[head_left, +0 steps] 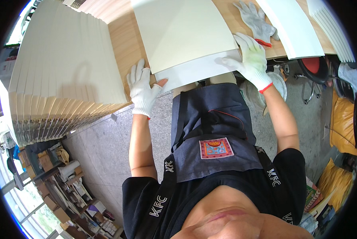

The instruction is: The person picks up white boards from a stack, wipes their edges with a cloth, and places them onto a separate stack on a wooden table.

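Note:
A large cream sheet (pixel 186 32) lies on the wooden table in front of me. A white strip (pixel 198 71) shows along its near edge and reaches slightly past the table's front. My left hand (pixel 142 87), in a white knit glove with bare skin at the thumb tip, rests at the near left corner. Its fingers stretch along the table beside the sheet, and its thumb touches the white strip. At the near right corner, my right hand (pixel 251 59), also gloved, lies with its fingers out and its thumb over the strip. Both hands are open.
Tall stacks of cream board (pixel 63 59) stand at the left of the wooden table (pixel 124 44). A loose white glove (pixel 256 22) lies beyond my right hand, beside a long white panel (pixel 292 28). Below are a round bucket (pixel 280 85), a red-and-black stool (pixel 314 67) and cluttered shelves (pixel 73 187).

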A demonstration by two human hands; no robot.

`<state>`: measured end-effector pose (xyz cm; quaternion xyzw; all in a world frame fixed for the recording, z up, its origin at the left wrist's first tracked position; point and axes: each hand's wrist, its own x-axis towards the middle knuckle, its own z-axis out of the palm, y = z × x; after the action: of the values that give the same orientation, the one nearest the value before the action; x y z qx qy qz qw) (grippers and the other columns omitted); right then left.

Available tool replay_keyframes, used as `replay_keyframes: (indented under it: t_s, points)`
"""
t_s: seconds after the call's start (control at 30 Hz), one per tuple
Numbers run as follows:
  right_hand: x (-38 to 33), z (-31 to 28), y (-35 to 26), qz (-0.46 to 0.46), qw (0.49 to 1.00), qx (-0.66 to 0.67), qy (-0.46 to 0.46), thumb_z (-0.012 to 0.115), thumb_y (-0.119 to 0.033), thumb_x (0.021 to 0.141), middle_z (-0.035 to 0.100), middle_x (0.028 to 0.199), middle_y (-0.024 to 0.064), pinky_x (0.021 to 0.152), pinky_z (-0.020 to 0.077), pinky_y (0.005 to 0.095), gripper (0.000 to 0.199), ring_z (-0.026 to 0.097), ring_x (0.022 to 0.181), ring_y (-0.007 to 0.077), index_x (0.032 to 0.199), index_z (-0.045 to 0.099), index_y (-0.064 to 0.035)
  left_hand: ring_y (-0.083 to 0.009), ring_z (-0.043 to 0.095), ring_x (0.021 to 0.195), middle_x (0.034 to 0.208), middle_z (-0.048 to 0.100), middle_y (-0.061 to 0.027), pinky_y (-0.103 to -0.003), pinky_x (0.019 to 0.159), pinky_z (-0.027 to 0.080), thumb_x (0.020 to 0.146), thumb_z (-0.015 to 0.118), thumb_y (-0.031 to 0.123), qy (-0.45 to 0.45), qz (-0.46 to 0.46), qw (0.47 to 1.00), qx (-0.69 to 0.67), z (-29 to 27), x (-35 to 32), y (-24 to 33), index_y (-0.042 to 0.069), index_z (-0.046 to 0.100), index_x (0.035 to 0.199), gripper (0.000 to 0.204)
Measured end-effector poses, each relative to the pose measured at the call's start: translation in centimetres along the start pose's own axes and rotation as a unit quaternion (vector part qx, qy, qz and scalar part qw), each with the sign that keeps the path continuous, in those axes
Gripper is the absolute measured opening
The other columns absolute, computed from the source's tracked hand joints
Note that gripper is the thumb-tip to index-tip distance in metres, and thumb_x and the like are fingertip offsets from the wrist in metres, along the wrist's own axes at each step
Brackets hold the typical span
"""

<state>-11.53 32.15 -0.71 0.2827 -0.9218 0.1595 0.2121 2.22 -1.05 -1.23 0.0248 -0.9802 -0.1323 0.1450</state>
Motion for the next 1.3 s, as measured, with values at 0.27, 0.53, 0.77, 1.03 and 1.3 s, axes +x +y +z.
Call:
replay_keyframes:
  t_s: [0.27, 0.53, 0.77, 1.03, 1.3]
  points:
    - [-0.2, -0.1, 0.3, 0.006, 1.0, -0.003, -0.019, 0.07, -0.065, 0.075, 0.057, 0.135, 0.0093, 0.105, 0.0387, 0.0421, 0.081, 0.053, 0.125, 0.0287, 0.131, 0.058, -0.0074, -0.0404, 0.037, 0.136, 0.146, 0.045, -0.0216, -0.05, 0.115, 0.023, 0.077, 0.076, 0.044, -0.012, 0.007, 1.0, 0.014, 0.0, 0.1, -0.1, -0.005, 0.058, 0.12, 0.068]
    - [-0.3, 0.2, 0.9, 0.017, 0.999, -0.005, -0.048, 0.067, -0.066, 0.077, 0.053, 0.139, 0.0081, 0.107, 0.0379, 0.041, 0.083, 0.049, 0.128, 0.0282, 0.134, 0.056, -0.007, -0.0409, 0.036, 0.137, 0.147, 0.044, -0.0203, -0.05, 0.116, 0.023, 0.077, 0.076, 0.045, -0.012, 0.003, 1.0, 0.002, 0.2, 0.0, -0.1, -0.006, 0.058, 0.121, 0.069]
    - [-0.3, 0.0, 0.7, 0.012, 0.999, -0.004, -0.031, 0.069, -0.067, 0.075, 0.056, 0.136, 0.0081, 0.105, 0.0396, 0.0413, 0.082, 0.051, 0.125, 0.0286, 0.13, 0.059, -0.0068, -0.0403, 0.037, 0.136, 0.147, 0.045, -0.0202, -0.051, 0.115, 0.023, 0.077, 0.076, 0.046, -0.006, 0.007, 1.0, -0.005, 0.2, 0.0, -0.3, -0.005, 0.059, 0.121, 0.069]
    - [-0.1, -0.3, -0.1, 0.036, 0.998, -0.02, -0.055, 0.068, -0.071, 0.073, 0.056, 0.137, 0.0085, 0.107, 0.0359, 0.0442, 0.088, 0.05, 0.128, 0.0291, 0.133, 0.058, -0.0073, -0.0388, 0.036, 0.137, 0.147, 0.045, -0.0201, -0.052, 0.115, 0.022, 0.078, 0.075, 0.046, -0.01, 0.003, 1.0, 0.012, 0.3, 0.0, -0.4, -0.003, 0.059, 0.123, 0.069]
    - [0.1, -0.6, -0.4, 0.035, 0.997, -0.025, -0.06, 0.068, -0.071, 0.073, 0.055, 0.137, 0.0081, 0.105, 0.0367, 0.0449, 0.088, 0.051, 0.127, 0.0289, 0.133, 0.058, -0.0084, -0.0389, 0.035, 0.137, 0.146, 0.045, -0.0204, -0.052, 0.116, 0.02, 0.079, 0.074, 0.045, -0.018, -0.007, 1.0, 0.004, 0.1, 0.0, 0.0, -0.003, 0.058, 0.123, 0.067]
